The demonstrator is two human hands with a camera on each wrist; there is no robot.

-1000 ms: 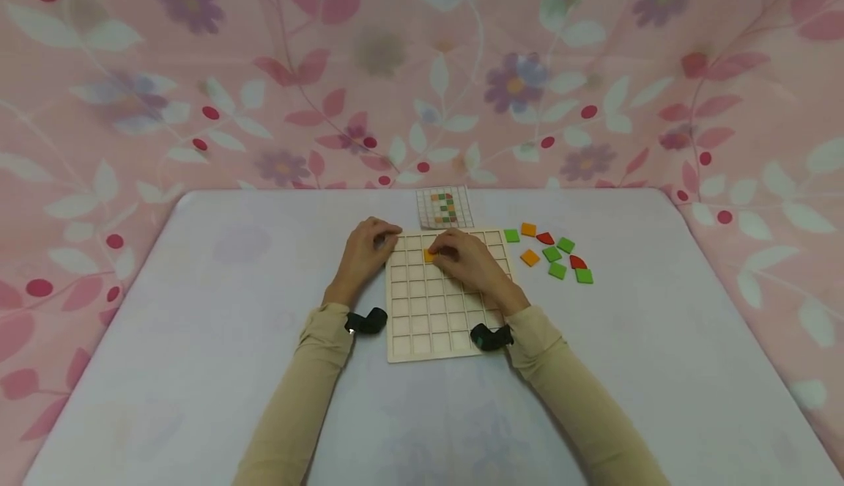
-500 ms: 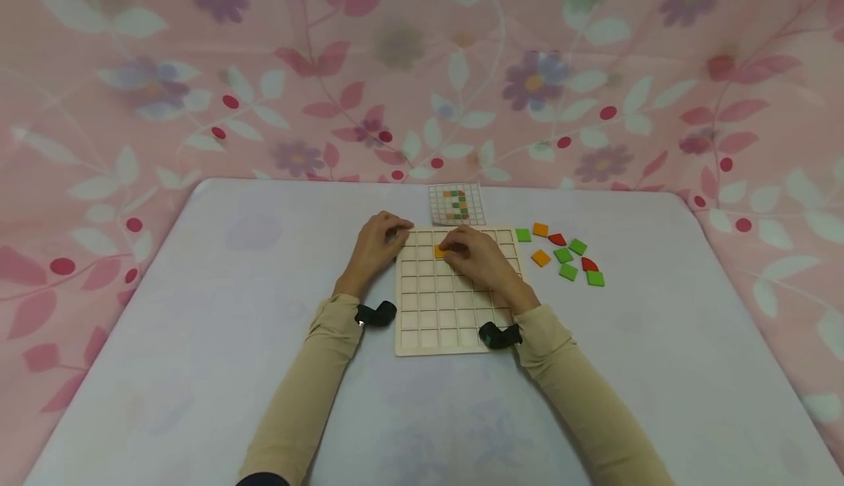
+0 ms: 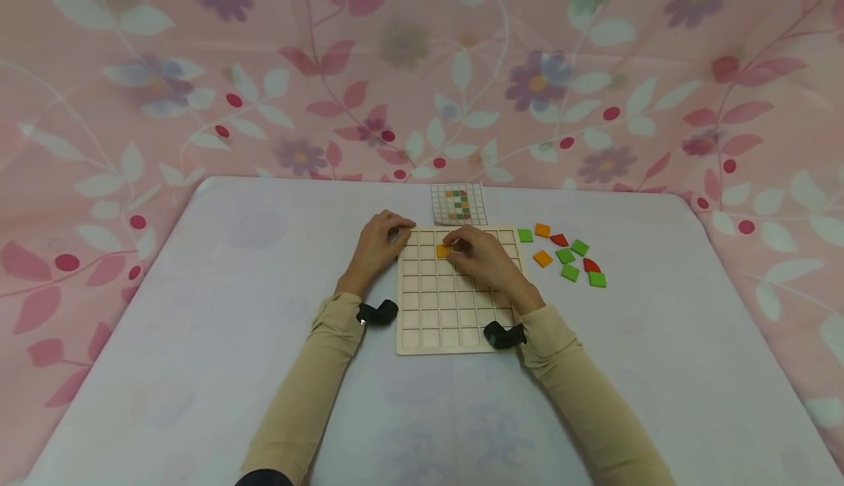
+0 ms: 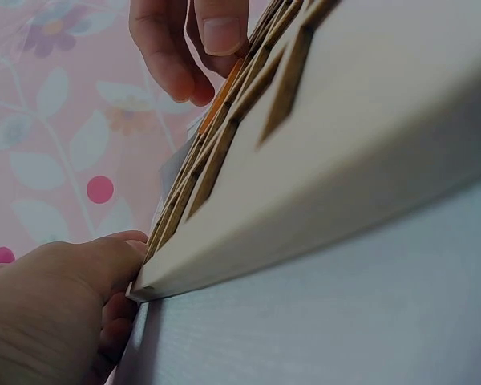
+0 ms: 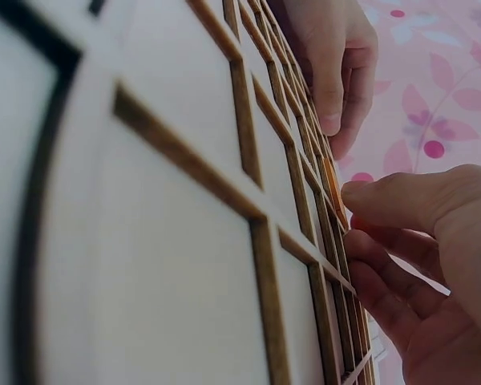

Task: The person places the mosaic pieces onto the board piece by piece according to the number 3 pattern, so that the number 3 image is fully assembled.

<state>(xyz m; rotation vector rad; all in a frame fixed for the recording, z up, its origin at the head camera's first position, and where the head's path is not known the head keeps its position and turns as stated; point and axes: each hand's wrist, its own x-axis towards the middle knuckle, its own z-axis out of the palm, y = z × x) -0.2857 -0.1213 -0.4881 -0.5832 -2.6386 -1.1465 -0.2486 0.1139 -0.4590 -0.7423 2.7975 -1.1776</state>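
Lying in the third column from the left edge and the second row from the far edge of a gridded board (image 3: 428, 317), an orange tile (image 3: 442, 251) is flanked on its right by the right hand (image 3: 481, 257), the nearer of the two. No long axis is offered, as the tile looks square. The right thumb and fingertips are held close together at it; whether the tile is pinched or merely touched cannot be told. The board's far left corner is gripped by the left hand (image 3: 376, 245). Unfilled cells are seen toward the near edge, partly screened on the right by a black wrist camera (image 3: 503, 335). A patterned card (image 3: 442, 211) is set just beyond the far edge; past the right edge, loose pieces (image 3: 543, 230) are scattered on the table (image 3: 198, 339).
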